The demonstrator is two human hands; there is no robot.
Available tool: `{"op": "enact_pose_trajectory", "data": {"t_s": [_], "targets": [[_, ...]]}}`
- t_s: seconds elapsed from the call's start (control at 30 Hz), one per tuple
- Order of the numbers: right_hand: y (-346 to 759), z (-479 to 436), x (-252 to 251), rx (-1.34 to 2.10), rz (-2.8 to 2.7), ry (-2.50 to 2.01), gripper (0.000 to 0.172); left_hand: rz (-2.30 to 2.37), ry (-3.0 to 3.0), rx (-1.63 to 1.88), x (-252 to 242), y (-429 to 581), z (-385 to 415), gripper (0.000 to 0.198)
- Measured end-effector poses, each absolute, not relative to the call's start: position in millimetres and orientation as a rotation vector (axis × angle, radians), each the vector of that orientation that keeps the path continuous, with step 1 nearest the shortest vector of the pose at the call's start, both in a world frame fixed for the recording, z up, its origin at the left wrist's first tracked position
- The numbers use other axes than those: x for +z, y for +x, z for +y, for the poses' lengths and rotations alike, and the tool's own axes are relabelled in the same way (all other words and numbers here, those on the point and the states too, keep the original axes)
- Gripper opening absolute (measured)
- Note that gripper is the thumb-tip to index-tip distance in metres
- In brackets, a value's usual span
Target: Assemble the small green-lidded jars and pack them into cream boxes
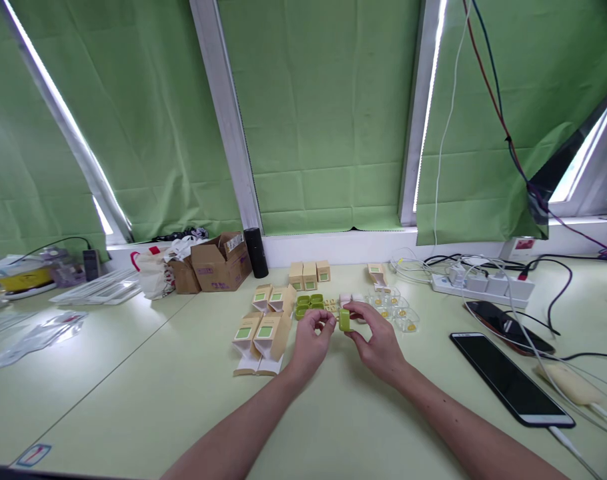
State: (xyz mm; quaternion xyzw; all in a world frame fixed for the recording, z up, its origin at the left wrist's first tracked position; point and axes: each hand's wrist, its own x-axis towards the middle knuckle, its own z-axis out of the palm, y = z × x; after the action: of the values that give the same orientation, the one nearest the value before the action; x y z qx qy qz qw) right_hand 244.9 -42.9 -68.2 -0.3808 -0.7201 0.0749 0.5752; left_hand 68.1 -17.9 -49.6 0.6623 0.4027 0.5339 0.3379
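Note:
My right hand (376, 337) grips a small green square cup (344, 320) between thumb and fingers, turned on its side above the table. Close by on its left, my left hand (313, 339) is closed in a pinch, its fingertips at the cup's side; whatever is between them is too small to name. Just behind the hands sit several more green cups (309, 305) in a cluster. Small beige pieces (330, 305) lie beside them, partly hidden by my fingers. Clear plastic holders (407, 319) with yellow bits inside stand right of my right hand.
Open cardboard boxes with green windows (271, 337) stand at left, closed ones (309, 275) behind. A phone (511, 377), a dark device (508, 327), cables and a power strip (483, 288) lie at right. A brown carton (221, 263) and black cylinder (256, 253) stand by the wall.

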Motion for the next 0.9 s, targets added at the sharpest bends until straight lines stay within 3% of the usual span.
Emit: {"op": "enact_pose_trajectory", "data": {"t_s": [0.9], "targets": [[246.4,-44.7,-63.3,0.150,-1.677,-0.882,0.042,1.008,1.634,1.389,-46.8,65.8,-19.9,0.022]]}}
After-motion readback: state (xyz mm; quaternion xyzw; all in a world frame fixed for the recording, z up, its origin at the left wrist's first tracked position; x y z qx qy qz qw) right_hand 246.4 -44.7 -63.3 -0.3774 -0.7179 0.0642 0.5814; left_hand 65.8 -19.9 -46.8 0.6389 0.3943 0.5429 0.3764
